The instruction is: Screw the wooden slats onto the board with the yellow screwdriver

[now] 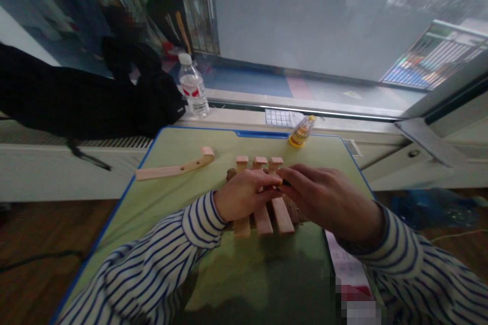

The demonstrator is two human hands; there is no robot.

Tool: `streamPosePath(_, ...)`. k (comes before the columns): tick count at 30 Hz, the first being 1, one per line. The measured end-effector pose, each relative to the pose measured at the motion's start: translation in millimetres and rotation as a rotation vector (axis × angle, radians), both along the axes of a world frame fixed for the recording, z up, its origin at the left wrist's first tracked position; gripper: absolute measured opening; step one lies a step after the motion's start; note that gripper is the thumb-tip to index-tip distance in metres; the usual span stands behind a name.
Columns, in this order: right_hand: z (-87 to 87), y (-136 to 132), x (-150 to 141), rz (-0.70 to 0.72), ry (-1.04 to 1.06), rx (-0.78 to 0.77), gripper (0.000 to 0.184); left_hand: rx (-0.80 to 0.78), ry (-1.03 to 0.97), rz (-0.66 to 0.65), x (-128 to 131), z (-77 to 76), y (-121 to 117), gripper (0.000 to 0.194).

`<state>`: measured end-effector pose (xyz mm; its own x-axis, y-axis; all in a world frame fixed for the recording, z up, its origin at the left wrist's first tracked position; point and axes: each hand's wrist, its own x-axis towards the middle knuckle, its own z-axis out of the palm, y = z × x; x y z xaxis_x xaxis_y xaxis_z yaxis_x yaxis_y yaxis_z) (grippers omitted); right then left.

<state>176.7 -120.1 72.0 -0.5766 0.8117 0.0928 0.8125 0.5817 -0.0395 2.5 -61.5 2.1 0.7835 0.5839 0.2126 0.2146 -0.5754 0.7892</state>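
Note:
My left hand [247, 194] and my right hand [328, 200] meet above a row of pale wooden pieces with curled ends [282, 213]. The fingertips of both are pinched together around something small; a dark bit and a yellowish bit show, but its kind is hidden. Under the hands, the wooden pieces lie side by side across a brown, rough-looking base [295, 210], mostly covered. To the left, a separate hooked wooden strip with two holes [171, 168] lies on the light green table [213, 274].
At the table's back edge stands a small clear bottle with yellow cap and base [300, 133]. A water bottle [194, 91] and a black bag [145, 96] are on the sill. A phone [348, 259] lies by my right forearm. People show beyond the glass.

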Motion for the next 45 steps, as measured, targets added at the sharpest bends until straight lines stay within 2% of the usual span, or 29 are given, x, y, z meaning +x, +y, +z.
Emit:
streamPosePath(3, 0.7, 1.3, 0.7, 0.0, 0.007, -0.001, 0.024, -0.003, -0.027, 0.035, 0.7, 0.1, -2.1, 0.018)
streamPosePath(9, 0.7, 6.3, 5.1, -0.016, 0.058, -0.054, 0.021, 0.102, 0.024, 0.209, 6.3, -3.4, -8.5, 0.02)
streamPosePath(14, 6.1, 10.2, 9.6, 0.069, 0.171, -0.114, 0.035, 0.149, 0.05, 0.284, 8.0, -4.4, -9.8, 0.02)
streamPosePath(17, 12.8, 13.4, 13.1, 0.148, 0.217, -0.133, 0.044, 0.164, 0.046, 0.283, 7.4, -3.6, -9.2, 0.022)
streamPosePath(23, 19.0, 19.2, 16.5, 0.21, 0.133, -0.196, 0.028, 0.186, 0.081, 0.264, 7.3, -1.3, -8.0, 0.02)
streamPosePath(27, 13.6, 19.4, 18.5, 0.196, 0.16, -0.187, 0.032, 0.159, 0.083, 0.225, 7.6, -0.7, -6.8, 0.018)
streamPosePath(31, 9.0, 18.2, 19.4, 0.161, 0.147, -0.174, 0.028, 0.135, 0.084, 0.202, 8.1, -0.8, -6.0, 0.018)
streamPosePath(45, 3.1, 12.3, 17.3, 0.071, 0.143, -0.157, 0.032, 0.062, 0.007, 0.125, 6.2, -3.1, -3.3, 0.018)
